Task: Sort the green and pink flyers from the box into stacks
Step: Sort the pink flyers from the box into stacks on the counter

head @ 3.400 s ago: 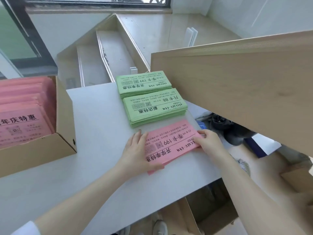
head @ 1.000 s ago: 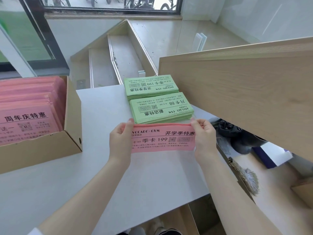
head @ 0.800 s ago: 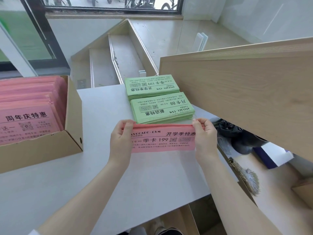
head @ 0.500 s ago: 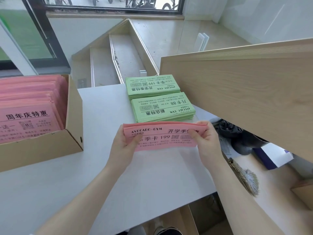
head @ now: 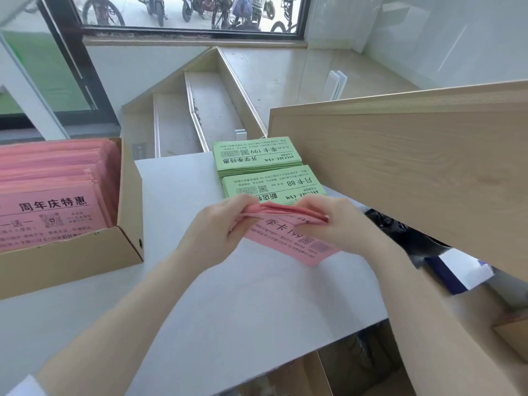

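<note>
Hands on the pink flyers, mid-sort on the white table.

Left hand and right hand each pinch one end of the pink flyer bundle, fingers curled round it, far edge lifted and the near edge low over the table. From my feed, two green flyer stacks sit just behind it, touching each other. Cardboard box with more pink flyers is off to the left.
</note>
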Motion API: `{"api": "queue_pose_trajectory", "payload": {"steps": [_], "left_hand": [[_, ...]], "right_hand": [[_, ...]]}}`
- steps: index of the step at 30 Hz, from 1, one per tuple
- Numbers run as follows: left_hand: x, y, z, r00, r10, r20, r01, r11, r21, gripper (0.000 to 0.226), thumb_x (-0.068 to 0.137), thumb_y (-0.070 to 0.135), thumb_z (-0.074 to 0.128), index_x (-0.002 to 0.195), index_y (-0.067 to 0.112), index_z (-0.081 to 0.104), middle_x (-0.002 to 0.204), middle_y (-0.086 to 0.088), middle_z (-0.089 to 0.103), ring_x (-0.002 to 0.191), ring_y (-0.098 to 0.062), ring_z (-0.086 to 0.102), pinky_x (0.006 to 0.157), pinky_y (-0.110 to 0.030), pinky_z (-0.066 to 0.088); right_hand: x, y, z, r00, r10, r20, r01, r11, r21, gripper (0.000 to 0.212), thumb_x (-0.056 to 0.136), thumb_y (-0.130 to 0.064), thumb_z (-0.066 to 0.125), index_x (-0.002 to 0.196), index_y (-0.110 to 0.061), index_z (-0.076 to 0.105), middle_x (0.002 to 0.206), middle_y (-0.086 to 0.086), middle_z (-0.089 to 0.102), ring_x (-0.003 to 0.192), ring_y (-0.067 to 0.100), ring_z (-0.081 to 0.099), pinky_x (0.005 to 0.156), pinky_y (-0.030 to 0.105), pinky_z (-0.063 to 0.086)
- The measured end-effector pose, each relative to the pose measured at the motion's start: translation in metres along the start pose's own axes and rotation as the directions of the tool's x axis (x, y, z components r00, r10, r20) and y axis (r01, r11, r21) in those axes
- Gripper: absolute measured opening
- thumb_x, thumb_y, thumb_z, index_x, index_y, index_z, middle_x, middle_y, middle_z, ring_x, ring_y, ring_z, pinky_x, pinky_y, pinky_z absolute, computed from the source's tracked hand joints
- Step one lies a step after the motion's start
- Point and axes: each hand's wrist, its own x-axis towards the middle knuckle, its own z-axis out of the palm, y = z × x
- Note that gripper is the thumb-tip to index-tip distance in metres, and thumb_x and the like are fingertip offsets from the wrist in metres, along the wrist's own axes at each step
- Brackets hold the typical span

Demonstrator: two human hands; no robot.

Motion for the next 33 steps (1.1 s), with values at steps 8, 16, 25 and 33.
{"api": "queue_pose_trajectory", "payload": {"steps": [8, 16, 25, 33], "left_hand": [[0.006, 0.013, 0.019, 0.864, -0.503, 0.007, 0.351, 0.592, -0.725, 0.023, 0.087, -0.004, 0.054, 0.099, 0.016, 0.058, 0.089, 0.007, 0.072, 0.082, -0.009, 0.068, 0.069, -0.021, 0.052], [-0.007, 0.017, 0.052, 0.868, -0.495, -0.03, 0.409, 0.748, -0.523, 0.016, 0.094, 0.017, 0.04, 0.11, 0.021, 0.036, 0.103, 0.016, 0.054, 0.091, 0.014, 0.054, 0.083, -0.023, 0.044], [0.0, 0.023, 0.054, 0.889, -0.456, -0.043, 0.412, 0.836, -0.364, 0.014, 0.098, 0.007, 0.037, 0.103, 0.017, 0.029, 0.093, 0.023, 0.049, 0.079, 0.011, 0.052, 0.061, -0.003, 0.039], [-0.008, 0.002, 0.047, 0.727, -0.588, 0.355, 0.68, 0.689, -0.251, 0.017, 0.093, 0.015, 0.051, 0.107, 0.024, 0.052, 0.095, 0.006, 0.068, 0.085, -0.015, 0.066, 0.075, -0.035, 0.056]], "right_hand": [[0.01, -0.002, 0.043, 0.986, 0.074, -0.152, 0.04, 0.77, 0.637, 0.023, 0.087, 0.001, 0.058, 0.1, -0.016, 0.064, 0.086, -0.012, 0.073, 0.08, 0.01, 0.07, 0.065, 0.023, 0.054], [0.004, 0.002, 0.081, 0.903, 0.146, -0.403, 0.162, 0.755, 0.636, 0.027, 0.09, -0.002, 0.053, 0.098, -0.027, 0.06, 0.088, -0.017, 0.071, 0.084, 0.003, 0.067, 0.071, 0.023, 0.051], [0.004, 0.01, 0.089, 0.866, 0.184, -0.464, 0.172, 0.762, 0.624, 0.023, 0.093, -0.004, 0.05, 0.097, -0.025, 0.059, 0.09, -0.013, 0.068, 0.081, 0.001, 0.065, 0.069, 0.02, 0.051], [0.002, 0.029, 0.084, 0.773, 0.584, -0.247, 0.081, 0.296, 0.952, 0.015, 0.096, -0.012, 0.049, 0.105, -0.017, 0.06, 0.099, 0.003, 0.07, 0.091, 0.019, 0.068, 0.075, 0.035, 0.054]]}}
